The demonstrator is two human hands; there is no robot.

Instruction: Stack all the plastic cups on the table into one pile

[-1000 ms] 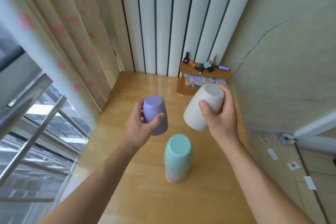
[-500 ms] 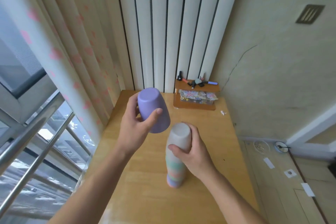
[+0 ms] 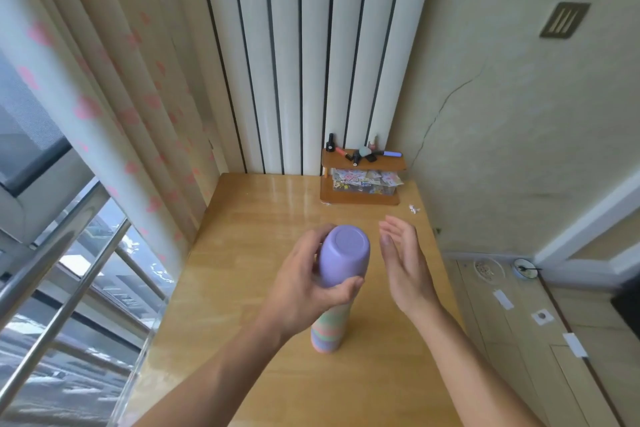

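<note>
A pile of upside-down plastic cups point(image 3: 329, 329) stands on the wooden table point(image 3: 263, 218), its lower rims showing in pastel bands. A purple cup point(image 3: 344, 255) sits upside down at the top of the pile. My left hand point(image 3: 304, 291) is wrapped around the purple cup, thumb in front and fingers behind. My right hand point(image 3: 403, 262) hovers just to the right of the cup with flat, spread fingers, holding nothing and not touching it. The middle of the pile is hidden behind my left hand.
A small wooden shelf point(image 3: 362, 177) with pens, bottles and stickers stands at the table's far right corner. A scrap of white paper point(image 3: 414, 209) lies near the right edge. Curtains and a window railing flank the left side; the wall is close on the right.
My right hand has let go of the white cup on the pile and pulled away to the right. My left hand has brought the purple cup down over the top of the pile.
</note>
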